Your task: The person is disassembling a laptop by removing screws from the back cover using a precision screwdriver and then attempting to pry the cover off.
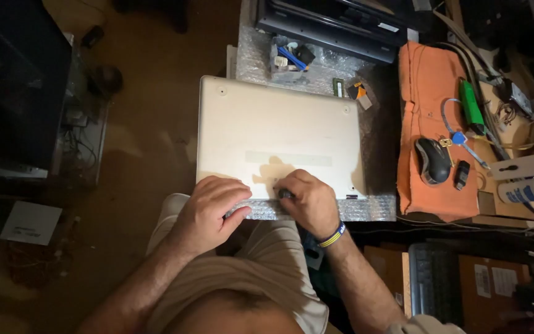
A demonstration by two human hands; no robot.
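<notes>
A silver laptop (273, 127) lies bottom side up on a sheet of bubble wrap (316, 210) in front of me. My left hand (208, 207) rests on the laptop's near left edge, fingers curled over it. My right hand (309, 201) is closed around a small dark-handled tool (286, 193), its tip pressed on the near edge of the laptop's base. A blue and yellow band sits on my right wrist.
An orange cloth (428, 80) at the right carries a dark mouse (432, 161), a blue key (458, 138) and a green-handled tool (471, 106). A small tray of parts (292, 59) and a black device (335, 25) lie behind the laptop. A keyboard (434, 284) sits low right.
</notes>
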